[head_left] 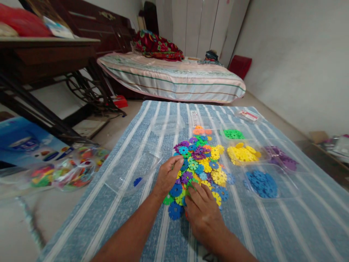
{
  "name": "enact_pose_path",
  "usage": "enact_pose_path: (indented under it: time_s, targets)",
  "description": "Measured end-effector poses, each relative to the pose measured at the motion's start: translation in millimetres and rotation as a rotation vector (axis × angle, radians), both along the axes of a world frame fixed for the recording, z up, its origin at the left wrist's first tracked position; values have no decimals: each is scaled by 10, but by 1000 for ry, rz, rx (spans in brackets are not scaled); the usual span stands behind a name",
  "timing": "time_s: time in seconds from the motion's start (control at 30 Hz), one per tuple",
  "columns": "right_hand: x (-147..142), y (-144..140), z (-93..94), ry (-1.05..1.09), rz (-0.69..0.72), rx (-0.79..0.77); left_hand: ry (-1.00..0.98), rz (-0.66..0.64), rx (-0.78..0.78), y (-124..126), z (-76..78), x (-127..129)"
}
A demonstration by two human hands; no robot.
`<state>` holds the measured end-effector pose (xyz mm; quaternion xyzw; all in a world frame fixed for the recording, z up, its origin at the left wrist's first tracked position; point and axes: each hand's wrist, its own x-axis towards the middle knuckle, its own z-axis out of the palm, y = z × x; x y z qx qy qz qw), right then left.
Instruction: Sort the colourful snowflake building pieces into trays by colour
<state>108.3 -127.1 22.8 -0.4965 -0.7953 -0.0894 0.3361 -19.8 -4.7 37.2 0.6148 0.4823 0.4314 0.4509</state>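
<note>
A heap of flat plastic snowflake discs in several colours lies on a blue striped cloth. My left hand rests on the heap's left edge, fingers curled over the discs. My right hand lies on the near edge, fingertips touching a green disc. Whether either hand pinches a disc is hidden. Clear trays to the right hold sorted discs: green, yellow, purple, blue. A clear tray at the left holds one blue disc.
A bag of coloured discs lies on the floor at left beside a blue box. A sewing machine table stands at far left. A mattress lies behind the cloth. An empty clear tray sits behind the heap.
</note>
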Motion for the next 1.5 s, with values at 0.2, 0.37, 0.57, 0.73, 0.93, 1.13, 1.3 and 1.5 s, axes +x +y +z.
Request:
enact_pose_path:
  time_s: [0.2, 0.37, 0.57, 0.73, 0.93, 1.13, 1.3, 1.5]
  targets:
    - [74, -60, 58, 61, -4, -14, 24, 16, 24, -3, 32, 1]
    - [188, -105, 157, 169, 2, -33, 18, 16, 17, -6, 33, 4]
    - [745, -138, 399, 219, -186, 125, 22, 7, -4, -25, 54, 12]
    - [1140, -197, 563, 452, -398, -40, 26, 5, 0, -32, 73, 17]
    - [1064, -241, 624, 932, -508, -354, 9, 16, 0, -29, 67, 25]
    - [989, -194, 672, 1011, -411, -510, 27, 16, 4, -31, 77, 10]
    - [917, 143, 692, 730, -207, -694, 38, 10, 20, -32, 76, -8]
    - [879, 904, 851, 505, -196, -688, 34, -8, 49, -24, 24, -25]
